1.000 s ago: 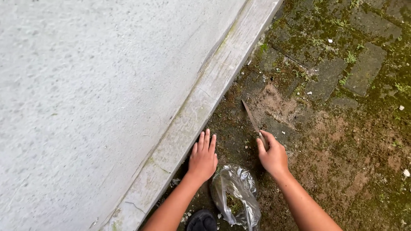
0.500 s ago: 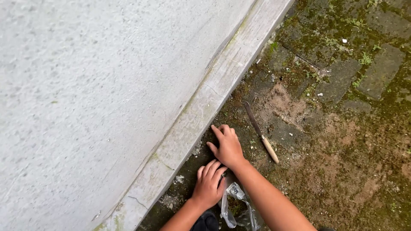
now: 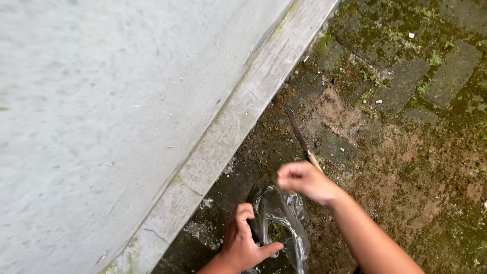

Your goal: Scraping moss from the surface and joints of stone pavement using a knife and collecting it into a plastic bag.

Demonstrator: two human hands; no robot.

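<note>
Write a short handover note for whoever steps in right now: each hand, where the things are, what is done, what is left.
Left hand grips the edge of the clear bag, holding its mouth open.
Right hand is closed, blurred, just above the bag; whether it holds anything cannot be told.
Knife lies free on the scraped soil beside the kerb.
Done: a little green matter is in the bag.
Left: moss covers the pavers beyond.
</note>
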